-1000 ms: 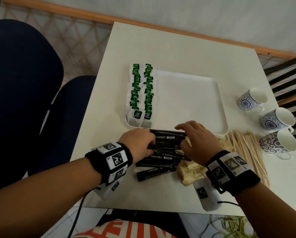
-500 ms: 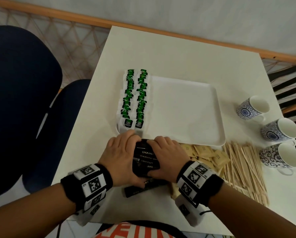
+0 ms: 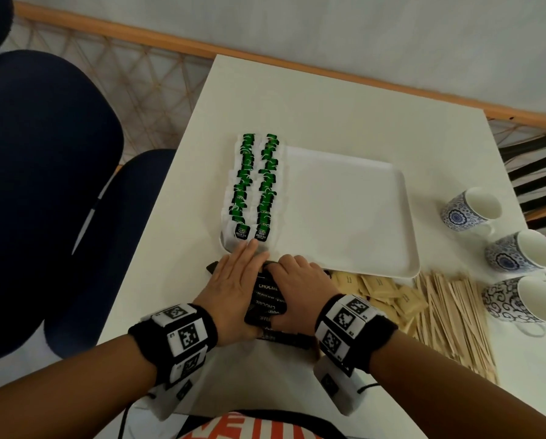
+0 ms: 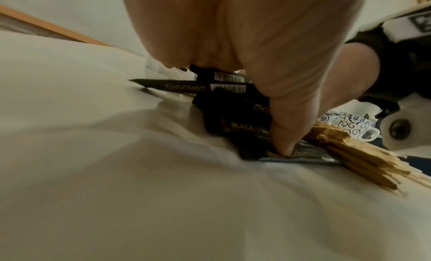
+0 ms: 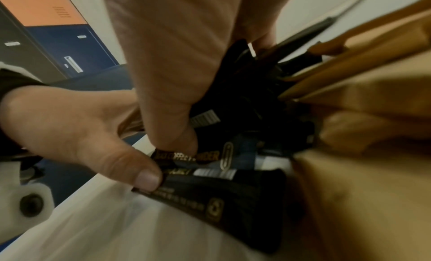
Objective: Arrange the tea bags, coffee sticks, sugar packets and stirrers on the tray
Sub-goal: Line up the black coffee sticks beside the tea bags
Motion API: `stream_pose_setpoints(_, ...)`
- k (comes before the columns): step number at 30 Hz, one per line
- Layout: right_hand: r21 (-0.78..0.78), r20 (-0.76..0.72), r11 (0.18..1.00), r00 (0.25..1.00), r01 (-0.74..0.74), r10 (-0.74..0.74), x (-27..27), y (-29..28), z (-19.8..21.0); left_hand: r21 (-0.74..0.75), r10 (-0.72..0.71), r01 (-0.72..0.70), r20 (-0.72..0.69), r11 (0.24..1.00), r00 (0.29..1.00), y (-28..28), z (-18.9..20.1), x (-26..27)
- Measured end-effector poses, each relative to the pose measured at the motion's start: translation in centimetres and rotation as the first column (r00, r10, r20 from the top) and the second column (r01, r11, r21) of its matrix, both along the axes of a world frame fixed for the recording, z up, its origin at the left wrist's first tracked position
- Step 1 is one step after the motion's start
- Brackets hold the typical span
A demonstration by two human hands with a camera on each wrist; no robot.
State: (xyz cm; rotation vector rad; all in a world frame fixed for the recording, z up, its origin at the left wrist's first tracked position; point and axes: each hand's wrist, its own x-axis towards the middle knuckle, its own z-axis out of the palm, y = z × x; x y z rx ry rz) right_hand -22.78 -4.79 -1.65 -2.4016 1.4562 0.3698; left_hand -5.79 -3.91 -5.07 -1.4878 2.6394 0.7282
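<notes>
A bundle of black coffee sticks [image 3: 266, 301] lies on the white table just in front of the white tray [image 3: 360, 217]. My left hand [image 3: 233, 289] holds the bundle's left side, fingers lying straight toward the tray and thumb [image 4: 286, 136] hooked on the near ends. My right hand [image 3: 300, 286] curls over the right side, its thumb [image 5: 172, 132] on the sticks [image 5: 233, 196]. One stick [image 4: 177, 87] pokes out to the left. Two rows of green tea bags [image 3: 255, 185] fill the tray's left edge. Brown sugar packets [image 3: 382, 289] and wooden stirrers [image 3: 452, 321] lie to the right.
Three blue-patterned cups [image 3: 468, 210] [image 3: 521, 251] [image 3: 518, 299] stand along the table's right edge. Dark blue chairs [image 3: 43, 185] sit to the left of the table [image 3: 328, 106]. A wall with a wooden rail runs behind.
The scattered coffee sticks have been pushed together into one bundle between both hands. My left fingers have stretched forward toward the tea bags.
</notes>
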Motion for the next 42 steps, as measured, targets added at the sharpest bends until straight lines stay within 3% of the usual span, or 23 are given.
stream_pose_setpoints(4,0.046,0.040,0.999,0.999,0.004,-0.006,0.0,-0.7,0.5,0.035,0.000,0.004,-0.130,0.999,0.992,-0.2,0.0,0.3)
stream_pose_setpoints(9,0.073,0.017,0.997,1.000,-0.009,0.007,0.3,-1.7,0.9,0.019,-0.026,0.028,-0.108,0.999,0.994,-0.7,0.7,0.7)
stream_pose_setpoints(17,-0.013,-0.008,0.997,0.997,-0.071,0.071,0.4,-2.9,3.2,-0.042,0.055,-0.062,-0.151,0.997,0.987,-2.7,3.5,0.3)
stream_pose_setpoints(23,-0.081,0.058,0.996,0.998,-0.025,0.030,-0.8,-3.8,4.9,0.181,0.185,-0.157,-0.149,0.971,0.971,-4.8,6.3,1.1)
stream_pose_setpoints(29,-0.019,0.115,0.999,0.992,0.050,-0.048,-2.1,-3.9,4.9,0.322,0.299,-0.219,-0.226,0.921,0.927,-5.4,6.3,1.5)
stream_pose_setpoints(31,0.011,0.160,0.993,0.981,0.114,-0.114,-2.7,-4.0,4.7,0.336,0.288,-0.214,-0.187,0.917,0.939,-5.2,6.3,1.6)
stream_pose_setpoints(34,0.026,0.240,0.980,0.950,0.199,-0.200,-3.8,-4.3,4.7,0.290,0.172,-0.175,0.037,0.941,0.984,-4.6,5.9,2.4)
stream_pose_setpoints(38,0.010,0.266,0.977,0.941,0.215,-0.210,-4.3,-4.5,4.7,0.259,0.024,-0.115,0.331,0.959,0.943,-3.4,4.5,3.1)
stream_pose_setpoints(42,0.025,0.259,0.978,0.944,0.207,-0.206,-4.1,-4.4,4.3,0.278,0.027,-0.110,0.287,0.954,0.958,-3.1,4.0,3.3)
